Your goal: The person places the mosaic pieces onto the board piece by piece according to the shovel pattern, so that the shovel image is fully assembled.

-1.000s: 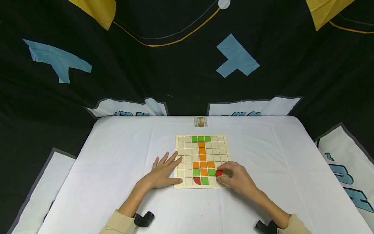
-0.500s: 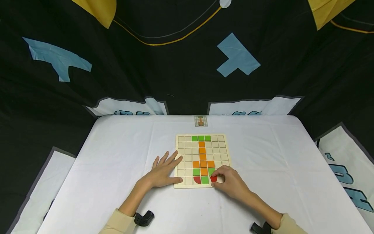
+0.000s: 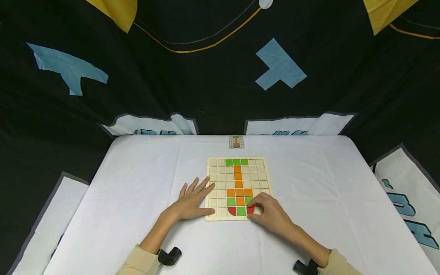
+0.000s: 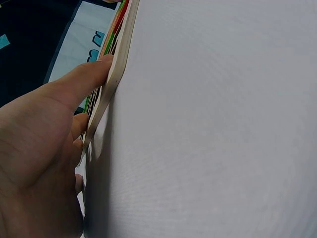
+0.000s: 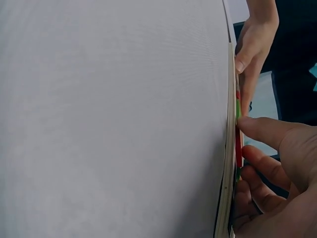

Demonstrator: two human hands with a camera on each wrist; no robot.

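A square wooden grid board (image 3: 220, 170) lies on the white table. Green tiles (image 3: 236, 162) and orange tiles (image 3: 238, 176) fill part of its grid. One red tile with a rounded corner (image 3: 232, 211) lies at the left of the nearest filled row. My right hand (image 3: 271, 214) pinches a second red tile (image 3: 250, 210) between thumb and fingers, at the other end of that row beside a green tile. Fingers cover part of it. My left hand (image 3: 187, 206) is spread, with thumb and fingertips resting on the board's left side; the left wrist view shows its thumb (image 4: 86, 74) over the edge.
A small card with a printed grid pattern (image 3: 236, 142) lies at the table's far edge, beyond the board. White cloth (image 3: 309, 172) covers the table. Behind hangs a black curtain (image 3: 220, 84) with blue and yellow shapes. Black devices (image 3: 169, 256) sit at both wrists.
My right hand has carried the red tile left and nearer, from the board's right part to the nearest filled row, shifting it slightly left lately. The left hand keeps its place.
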